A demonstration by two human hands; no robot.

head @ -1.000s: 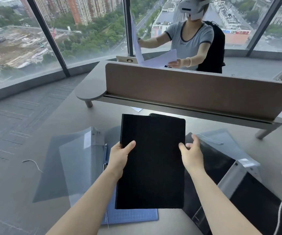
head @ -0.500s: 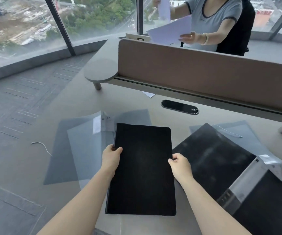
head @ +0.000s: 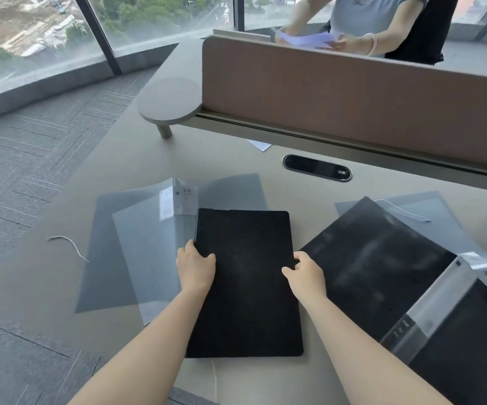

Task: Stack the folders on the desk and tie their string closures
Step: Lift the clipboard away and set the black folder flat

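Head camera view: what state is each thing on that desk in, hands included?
Black folder: flat on the desk, closed, gripped at both side edges.
Left hand: clasping the folder's left edge.
Right hand: clasping its right edge.
Translucent grey sleeves: lying flat, overlapping, partly under the folder.
Loose string: lying free on the desk, untied.
Second black folder: flat, at an angle, untouched.
Cable port: lid shut.

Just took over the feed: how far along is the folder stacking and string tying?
Early on. Done: nothing looks stacked or tied; a loose string lies alone at the desk's left. In hand: the left hand and right hand grip the side edges of a black folder lying at the desk's front, partly over the translucent grey folders. Left: the dark folders on the right remain separate, and every closure remains to tie.
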